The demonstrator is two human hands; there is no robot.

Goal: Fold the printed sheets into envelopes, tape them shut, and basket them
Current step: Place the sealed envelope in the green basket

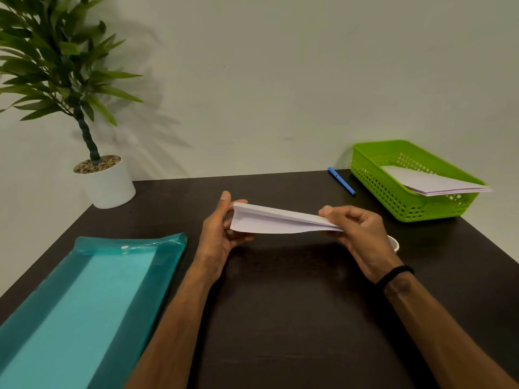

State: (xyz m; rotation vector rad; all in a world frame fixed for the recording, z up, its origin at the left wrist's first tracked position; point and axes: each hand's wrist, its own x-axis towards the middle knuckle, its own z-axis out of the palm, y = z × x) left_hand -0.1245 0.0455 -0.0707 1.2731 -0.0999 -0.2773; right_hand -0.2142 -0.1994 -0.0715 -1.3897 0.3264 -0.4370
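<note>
Far left, a potted plant (105, 181) in a white pot stands at the back corner of the dark table (280, 318), against the pale wall. In front of it, near left — a teal plastic folder (92, 299) lies flat, a lighter sheet visible through it, its snap button near the far edge. Centre: the left hand (222, 237) grips the left end of a folded white sheet (278, 221), thumb upright behind the edge, fingers curled beneath it. The sheet is held up off the table, nearly level, its folded layers showing along the upper edge and the lower flap sagging a little in the middle. The right hand (362, 234) pinches the sheet's right end, thumb on top, fingers curled underneath; a black band (394, 276) circles that wrist. Just behind the right hand a tape roll (394, 244) peeks out on the table — mostly hidden. Further back, a blue pen (341, 181) lies slantwise beside the green basket (373, 175). The basket sits at the far right of the table and holds a stack of folded white papers (438, 183), one corner jutting over its right rim.
</note>
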